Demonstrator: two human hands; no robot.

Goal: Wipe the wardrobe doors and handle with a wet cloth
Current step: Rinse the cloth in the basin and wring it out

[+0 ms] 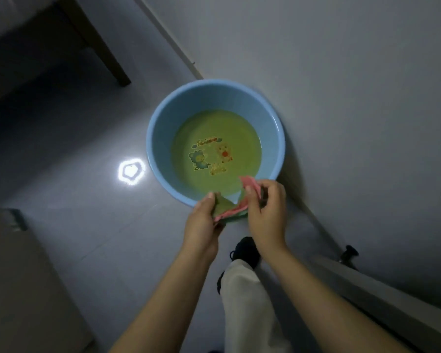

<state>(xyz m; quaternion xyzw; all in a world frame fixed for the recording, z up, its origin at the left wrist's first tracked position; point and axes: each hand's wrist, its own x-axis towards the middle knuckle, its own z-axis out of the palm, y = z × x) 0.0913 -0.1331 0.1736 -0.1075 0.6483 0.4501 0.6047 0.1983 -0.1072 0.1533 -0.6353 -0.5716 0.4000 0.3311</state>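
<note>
Both arms reach down; the left hand (201, 220) and right hand (266, 210) each pinch a pink-green cloth (231, 205) above a blue basin's (161, 138) near rim.

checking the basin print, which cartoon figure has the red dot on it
The yellow-orange figure on the right of the blue basin floor; the figure to its left is blue, with no red dot.
</note>
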